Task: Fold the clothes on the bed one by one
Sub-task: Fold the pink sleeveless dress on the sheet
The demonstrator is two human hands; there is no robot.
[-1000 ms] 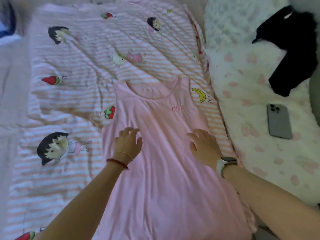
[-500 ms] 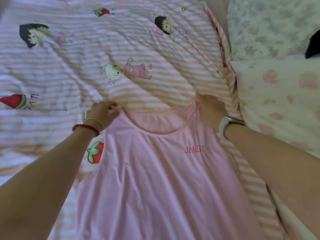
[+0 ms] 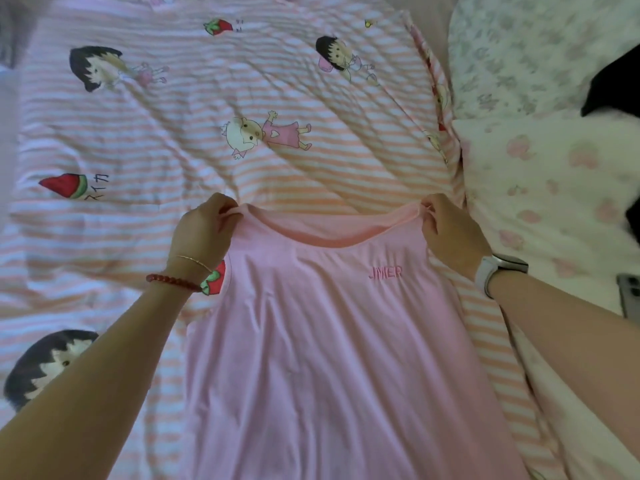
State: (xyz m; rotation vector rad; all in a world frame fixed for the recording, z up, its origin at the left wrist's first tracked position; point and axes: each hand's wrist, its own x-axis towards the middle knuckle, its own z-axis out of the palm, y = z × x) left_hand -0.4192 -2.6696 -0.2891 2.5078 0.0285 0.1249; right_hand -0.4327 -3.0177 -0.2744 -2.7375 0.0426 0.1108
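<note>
A pink sleeveless top [image 3: 329,341] with pink embroidered letters on the chest lies front up on the striped cartoon bedsheet [image 3: 207,150], its neckline pointing away from me. My left hand [image 3: 201,233] pinches the left shoulder strap between thumb and curled fingers. My right hand [image 3: 450,230] pinches the right shoulder strap the same way. Both straps are lifted slightly off the sheet, and the neckline is stretched between the two hands. The top's lower hem runs out of view at the bottom.
A white quilt with pink blotches [image 3: 554,202] lies along the right side. On it a black garment [image 3: 613,84] shows at the right edge, and a grey phone [image 3: 628,296] is partly cut off. A floral pillow [image 3: 519,46] sits at the top right.
Both hands moved from the middle of the pink top up to its shoulder straps, took hold of them and raised them slightly. The view shifted forward and closer.
</note>
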